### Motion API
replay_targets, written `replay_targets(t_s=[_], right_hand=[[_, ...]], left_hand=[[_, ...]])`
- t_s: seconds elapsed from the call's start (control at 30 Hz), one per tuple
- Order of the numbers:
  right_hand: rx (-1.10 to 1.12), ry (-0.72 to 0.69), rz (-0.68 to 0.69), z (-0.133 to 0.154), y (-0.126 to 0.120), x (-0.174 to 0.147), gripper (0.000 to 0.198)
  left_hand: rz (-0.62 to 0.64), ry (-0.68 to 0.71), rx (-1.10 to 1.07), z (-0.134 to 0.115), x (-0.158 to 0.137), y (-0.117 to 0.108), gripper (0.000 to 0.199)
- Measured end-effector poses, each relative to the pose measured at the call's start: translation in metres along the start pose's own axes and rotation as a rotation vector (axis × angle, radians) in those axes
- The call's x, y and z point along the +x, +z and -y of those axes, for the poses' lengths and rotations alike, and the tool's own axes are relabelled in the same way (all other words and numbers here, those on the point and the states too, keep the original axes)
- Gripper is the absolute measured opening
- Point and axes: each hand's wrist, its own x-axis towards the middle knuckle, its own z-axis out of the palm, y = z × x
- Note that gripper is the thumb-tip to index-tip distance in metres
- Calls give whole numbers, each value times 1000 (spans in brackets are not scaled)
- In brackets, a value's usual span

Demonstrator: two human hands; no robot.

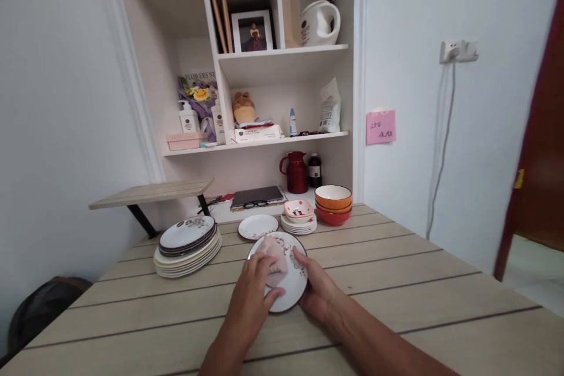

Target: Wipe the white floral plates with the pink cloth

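Observation:
A white plate [288, 296] with a dark rim and a floral print is tilted up above the table, in front of me. My right hand [319, 288] grips its right edge, thumb on the face and fingers underneath. In my left hand [259, 279] is a pale pink cloth [275, 255], pressed against the plate's face. Just behind lies another dark-rimmed white plate [258, 227]. A stack of plates [187, 247] stands to the left, dark-rimmed ones on top of yellowish-rimmed ones.
Small white dishes [298, 224] with a pink-rimmed bowl [298, 210] on top stand near orange and red bowls [333, 205] at the back. A raised wooden stand [152, 192] is at the back left. Behind are a red jug [296, 173], a dark laptop [258, 196] and white shelves [282, 53].

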Motion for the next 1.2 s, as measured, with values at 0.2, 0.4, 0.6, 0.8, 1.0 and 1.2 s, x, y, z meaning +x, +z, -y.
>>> replay_targets(t_s=[0.2,0.4,0.6,0.8,1.0,1.2], right_hand=[[-38,7,78,-4,-5,5,47],[-18,21,151,-3,-9,5,47],[-85,57,196,-7,-3,-2,47],[-111,54,107,-9,-3,0,53],[24,7,97,-3,-6,4,46],[-51,124,170,-2,-5,1,46]], left_hand=[[-44,-117,8,4,3,-1,48],[19,80,-21,-12,1,0,35],[-63,86,244,-18,2,2,43],[-166,-152,503,-9,6,-12,35],[43,-195,436,-21,1,-8,33],[150,82,208,-36,-6,5,47]])
